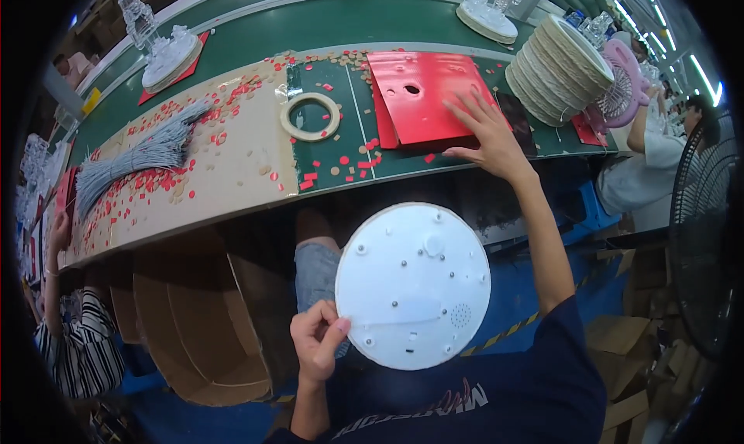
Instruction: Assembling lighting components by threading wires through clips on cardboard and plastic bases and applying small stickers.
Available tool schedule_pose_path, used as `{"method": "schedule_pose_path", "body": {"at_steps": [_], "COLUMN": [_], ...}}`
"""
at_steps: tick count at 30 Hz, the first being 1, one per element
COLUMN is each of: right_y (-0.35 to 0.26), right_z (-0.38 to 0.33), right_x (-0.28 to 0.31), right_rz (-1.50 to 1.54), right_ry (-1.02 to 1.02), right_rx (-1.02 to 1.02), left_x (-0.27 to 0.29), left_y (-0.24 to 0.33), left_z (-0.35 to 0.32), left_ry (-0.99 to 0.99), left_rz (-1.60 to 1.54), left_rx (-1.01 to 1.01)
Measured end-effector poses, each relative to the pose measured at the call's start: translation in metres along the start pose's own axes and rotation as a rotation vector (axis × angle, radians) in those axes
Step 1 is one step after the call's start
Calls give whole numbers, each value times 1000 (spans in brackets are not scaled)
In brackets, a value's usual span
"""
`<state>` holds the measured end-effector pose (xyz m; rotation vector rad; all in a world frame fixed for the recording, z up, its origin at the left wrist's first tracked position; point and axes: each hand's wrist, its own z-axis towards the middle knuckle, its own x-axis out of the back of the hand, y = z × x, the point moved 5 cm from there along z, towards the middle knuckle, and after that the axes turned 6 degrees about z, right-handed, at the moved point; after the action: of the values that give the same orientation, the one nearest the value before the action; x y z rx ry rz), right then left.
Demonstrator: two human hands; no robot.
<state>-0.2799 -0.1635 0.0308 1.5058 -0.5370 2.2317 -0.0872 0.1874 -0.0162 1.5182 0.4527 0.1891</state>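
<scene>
My left hand [316, 337] pinches the left rim of a round white plastic base [418, 281], held up before my torso. Its flat face has several screws, small round posts and a patch of tiny holes. My right hand [484, 130] lies with fingers spread on the right side of a stack of red sheets [422, 95] on the green table. The top sheet has a dark hole and sits slightly askew over those beneath. Left of the sheets lies a roll of tape [310, 117].
A bundle of grey wire ties [139, 153] lies on cardboard among red and tan scraps. Stacked round bases [554, 72] and a pink fan [622, 84] stand right. Clear ornaments [167, 56] sit farther back. A cardboard box [205, 312] is below; co-workers sit both sides.
</scene>
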Motion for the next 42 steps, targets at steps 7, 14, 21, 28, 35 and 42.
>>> {"method": "schedule_pose_path", "body": {"at_steps": [7, 14, 21, 28, 35, 42], "right_y": [19, 6, -37, -17, -92, -116], "right_z": [16, 29, 7, -101, -130, -139], "right_x": [-9, 20, 126, 184, 36, 7], "right_rz": [231, 59, -261, 923, 1406, 1208], "right_ry": [-201, -189, 464, 1168, 277, 250], "right_rx": [-12, 77, 166, -493, -966, -972], "left_x": [-1, -5, -12, -24, -21, -12], "left_y": [0, -1, -5, 0, -5, -19], "left_z": [0, 11, -8, -2, -4, -14], "left_ry": [152, 270, 479, 495, 478, 317], "left_rz": [137, 172, 207, 129, 91, -328], "left_rx": [-49, -110, -115, -91, -25, 17]}}
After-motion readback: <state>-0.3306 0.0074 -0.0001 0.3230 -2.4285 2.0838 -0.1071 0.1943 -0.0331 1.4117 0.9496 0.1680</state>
